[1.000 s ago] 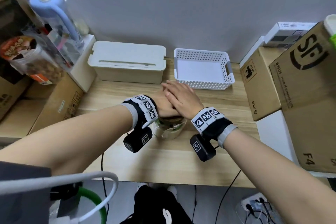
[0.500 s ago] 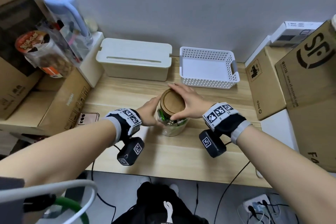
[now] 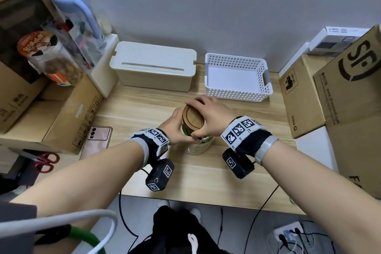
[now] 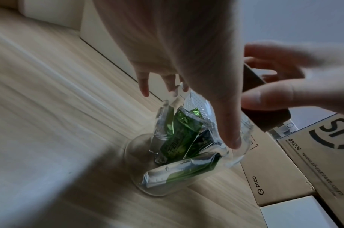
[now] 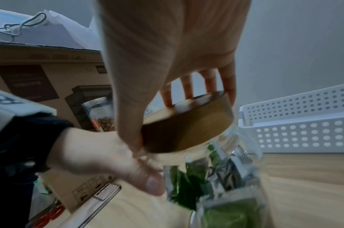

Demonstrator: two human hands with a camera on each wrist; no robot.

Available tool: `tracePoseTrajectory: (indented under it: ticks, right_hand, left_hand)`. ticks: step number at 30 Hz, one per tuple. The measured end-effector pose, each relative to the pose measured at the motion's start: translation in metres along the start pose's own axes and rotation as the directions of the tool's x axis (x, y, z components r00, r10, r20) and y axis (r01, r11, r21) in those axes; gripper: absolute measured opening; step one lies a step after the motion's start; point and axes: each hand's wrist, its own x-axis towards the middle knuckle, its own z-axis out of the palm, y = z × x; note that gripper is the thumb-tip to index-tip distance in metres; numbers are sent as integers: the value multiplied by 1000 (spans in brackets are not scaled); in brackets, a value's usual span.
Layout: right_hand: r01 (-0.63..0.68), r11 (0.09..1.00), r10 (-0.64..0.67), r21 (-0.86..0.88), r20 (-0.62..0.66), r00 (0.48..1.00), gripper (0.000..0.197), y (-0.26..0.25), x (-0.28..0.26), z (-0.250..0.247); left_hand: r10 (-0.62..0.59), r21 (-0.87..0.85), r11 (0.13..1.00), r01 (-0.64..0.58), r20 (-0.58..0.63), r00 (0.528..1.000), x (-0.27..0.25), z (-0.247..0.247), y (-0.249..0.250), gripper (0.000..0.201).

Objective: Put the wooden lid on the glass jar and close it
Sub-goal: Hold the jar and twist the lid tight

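A glass jar [image 3: 198, 144] with green and silver packets inside stands at the middle of the wooden table [image 3: 206, 175]. The round wooden lid [image 3: 193, 118] sits on its mouth. My right hand [image 3: 207, 118] reaches over from the right and grips the lid's rim with curled fingers and thumb. My left hand [image 3: 177, 128] wraps the jar's left side just under the lid. In the right wrist view the fingers [image 5: 228, 86] curl over the lid [image 5: 186, 128], and the left hand [image 5: 101, 155] holds the jar [image 5: 225, 177]. In the left wrist view the thumb [image 4: 230, 131] lies on the jar [image 4: 177, 155].
A white perforated basket [image 3: 237, 76] and a cream lidded box [image 3: 152, 66] stand behind the jar. Cardboard boxes [image 3: 305, 99] line the right edge and more cardboard boxes [image 3: 68, 113] the left. A phone [image 3: 97, 140] and red scissors [image 3: 45, 162] lie at the left.
Both hands lay stacked flat on top of the lid a second ago. They have since come apart: the right now grips the lid's rim, the left holds the jar's side.
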Motion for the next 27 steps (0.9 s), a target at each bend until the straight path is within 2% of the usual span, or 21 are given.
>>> tracePoseTrajectory:
  ticks: [4,7,11,13,14,16,17,19,23,27]
  right_hand:
    - [-186,983,185,5,-108,977,91,-16,-5,9]
    - [-341,935,328,-100,-128,936,90,-30,-5,15]
    - [-383,916,373,-118,-99,923,91,-27,-4,3]
    - [-352,934,351,-55,-27,936,94,-13,-3,-11]
    - [-293,956,294,-19,47,955,96,-6,-3,-18]
    - [-100,995,94,18,196,976,103,3,-2,-29]
    - [-14,1000,13,2,245,969,108,5,-2,-32]
    - [77,995,-56,-61,287,956,110,4,1,-32]
    - [99,990,-74,-101,224,972,104,0,3,-29]
    - [-82,979,94,-186,59,994,96,-10,-2,-21]
  left_hand:
    - [-13,-38,999,13,10,1000,-2,0,0,123]
    - [-42,-15,999,43,27,999,-4,-1,3,125]
    - [-51,29,998,50,37,998,-3,-2,4,122]
    - [-38,18,999,38,46,998,-3,-3,4,122]
    - [-32,10,999,32,45,998,-3,-3,3,123]
    - [-27,8,1000,27,34,999,-3,-3,3,125]
    - [-29,16,999,29,33,999,-3,-3,2,126]
    - [-35,37,999,33,39,999,-2,-2,2,126]
    - [-53,62,997,49,59,997,-1,-4,2,125]
    - [-51,19,999,50,66,996,0,-5,-1,126]
